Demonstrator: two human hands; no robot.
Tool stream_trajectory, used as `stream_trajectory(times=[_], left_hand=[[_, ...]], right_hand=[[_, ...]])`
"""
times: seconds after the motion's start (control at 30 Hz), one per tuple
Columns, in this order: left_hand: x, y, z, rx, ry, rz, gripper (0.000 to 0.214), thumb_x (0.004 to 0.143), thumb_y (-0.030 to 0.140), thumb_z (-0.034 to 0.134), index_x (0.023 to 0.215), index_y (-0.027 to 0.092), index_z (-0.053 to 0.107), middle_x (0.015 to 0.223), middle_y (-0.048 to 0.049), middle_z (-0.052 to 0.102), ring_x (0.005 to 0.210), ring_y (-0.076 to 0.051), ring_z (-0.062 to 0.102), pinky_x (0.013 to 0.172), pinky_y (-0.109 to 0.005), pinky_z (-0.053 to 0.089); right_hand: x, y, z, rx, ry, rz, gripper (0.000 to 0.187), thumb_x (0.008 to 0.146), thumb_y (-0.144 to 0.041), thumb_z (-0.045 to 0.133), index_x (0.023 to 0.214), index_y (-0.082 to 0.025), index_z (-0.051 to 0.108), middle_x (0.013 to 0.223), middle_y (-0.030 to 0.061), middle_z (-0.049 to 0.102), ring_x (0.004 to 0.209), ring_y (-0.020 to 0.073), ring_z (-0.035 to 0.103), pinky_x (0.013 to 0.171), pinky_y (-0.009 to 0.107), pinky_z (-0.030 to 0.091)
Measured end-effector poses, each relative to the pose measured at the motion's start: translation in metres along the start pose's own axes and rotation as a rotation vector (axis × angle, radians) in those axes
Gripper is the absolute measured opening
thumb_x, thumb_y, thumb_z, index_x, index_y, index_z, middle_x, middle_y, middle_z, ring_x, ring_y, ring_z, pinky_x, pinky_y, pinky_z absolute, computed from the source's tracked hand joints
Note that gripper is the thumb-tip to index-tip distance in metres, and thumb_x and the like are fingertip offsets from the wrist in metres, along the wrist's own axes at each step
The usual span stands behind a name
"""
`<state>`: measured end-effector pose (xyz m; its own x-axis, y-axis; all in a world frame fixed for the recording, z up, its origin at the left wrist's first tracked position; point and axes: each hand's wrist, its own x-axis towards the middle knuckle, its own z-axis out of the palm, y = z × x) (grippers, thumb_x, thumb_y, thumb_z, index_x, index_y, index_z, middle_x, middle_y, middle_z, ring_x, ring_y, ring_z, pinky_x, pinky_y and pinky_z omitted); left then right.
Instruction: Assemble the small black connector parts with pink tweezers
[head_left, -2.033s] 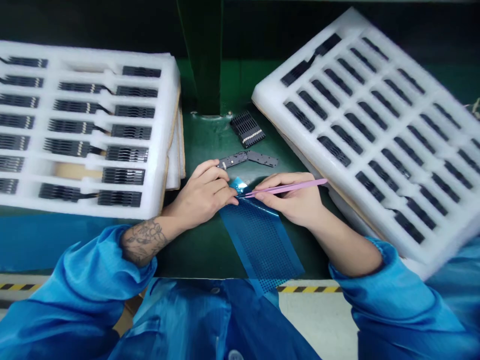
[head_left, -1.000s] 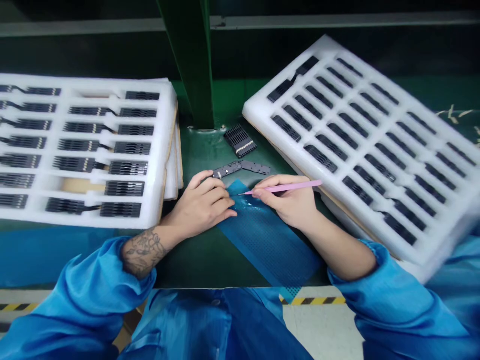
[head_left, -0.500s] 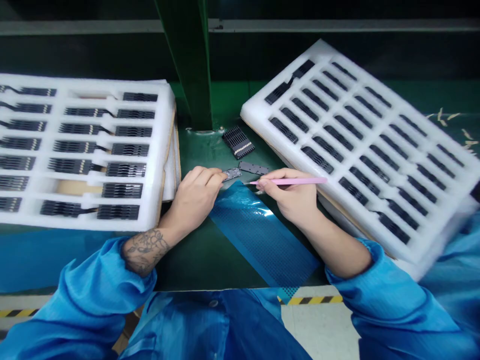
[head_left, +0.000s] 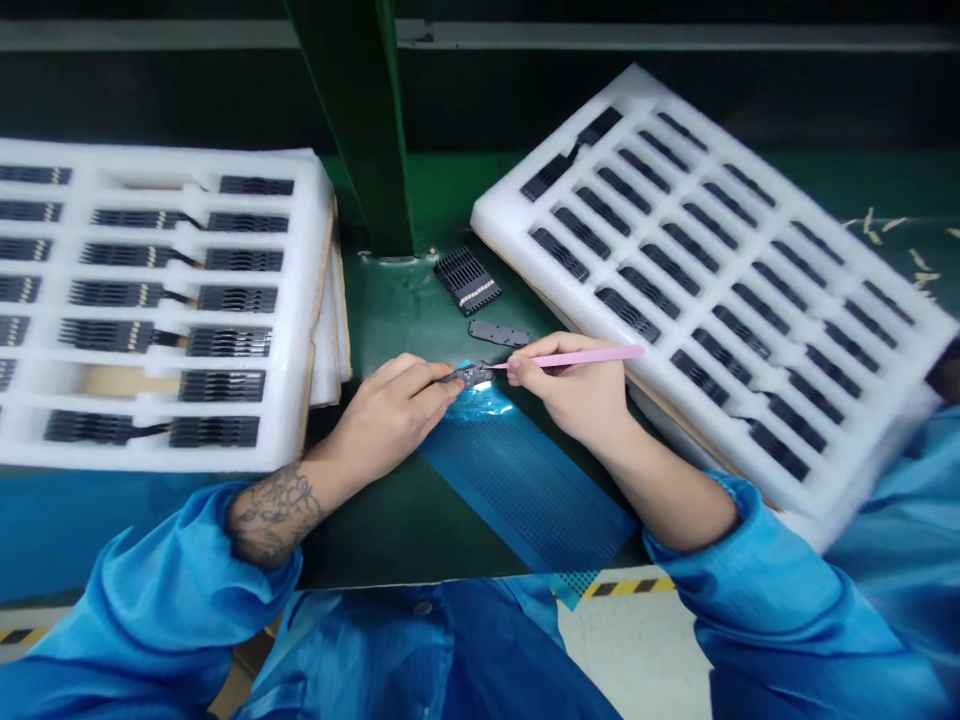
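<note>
"Where is the small black part (head_left: 478,375)?"

"Over the blue film's (head_left: 529,485) far corner, midway across the counter (head_left: 382,535). The left hand (head_left: 397,408) pinches one end, fingers closed on it."

"And the right hand (head_left: 579,388)?"

"Its fingers close round the pink tweezers (head_left: 596,356). The tip is at the part; touching or just beside, I can't tell."

"What could go wrong?"

"If that pinch slips, the part could turn and the tip scratch it. Also, the film's corner overhangs the counter's near edge, so a brushing sleeve might drag it askew."
</note>
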<state>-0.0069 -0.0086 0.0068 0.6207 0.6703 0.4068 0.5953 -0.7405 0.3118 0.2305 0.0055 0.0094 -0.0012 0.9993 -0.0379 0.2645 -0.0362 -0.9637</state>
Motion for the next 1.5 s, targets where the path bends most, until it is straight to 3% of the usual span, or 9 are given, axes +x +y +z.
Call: stream_trajectory(times=[1.3, 1.4, 1.5], left_hand=[[0.0003, -0.0001, 0.0007, 0.003, 0.013, 0.006, 0.015, 0.096, 0.018, 0.064, 0.108, 0.013, 0.071, 0.11, -0.0091, 0.072, 0.094, -0.02, 0.065, 0.083, -0.035, 0.06], [0.0014, 0.0012, 0.0014, 0.02, -0.018, -0.003, 0.017, 0.096, 0.019, 0.062, 0.11, 0.012, 0.07, 0.109, -0.0096, 0.07, 0.096, -0.02, 0.063, 0.085, -0.035, 0.059], [0.0044, 0.0043, 0.0025, 0.095, -0.105, -0.026, 0.03, 0.097, 0.015, 0.058, 0.126, 0.016, 0.065, 0.107, -0.0104, 0.066, 0.094, -0.022, 0.059, 0.082, -0.037, 0.057]], right_hand=[[0.0015, -0.0039, -0.0002, -0.055, 0.002, -0.022, 0.009, 0.075, -0.027, 0.078, 0.072, -0.019, 0.074, 0.071, 0.0052, 0.075, 0.061, 0.0176, 0.067, 0.055, 0.03, 0.051], [0.0006, -0.0063, -0.0002, -0.065, 0.001, -0.047, 0.008, 0.075, -0.026, 0.078, 0.072, -0.019, 0.075, 0.072, 0.0049, 0.076, 0.062, 0.0174, 0.068, 0.056, 0.029, 0.052], [-0.0004, -0.0074, 0.0003, -0.08, -0.002, -0.058, 0.008, 0.076, -0.026, 0.077, 0.072, -0.019, 0.075, 0.072, 0.0046, 0.076, 0.062, 0.0171, 0.067, 0.054, 0.029, 0.052]])
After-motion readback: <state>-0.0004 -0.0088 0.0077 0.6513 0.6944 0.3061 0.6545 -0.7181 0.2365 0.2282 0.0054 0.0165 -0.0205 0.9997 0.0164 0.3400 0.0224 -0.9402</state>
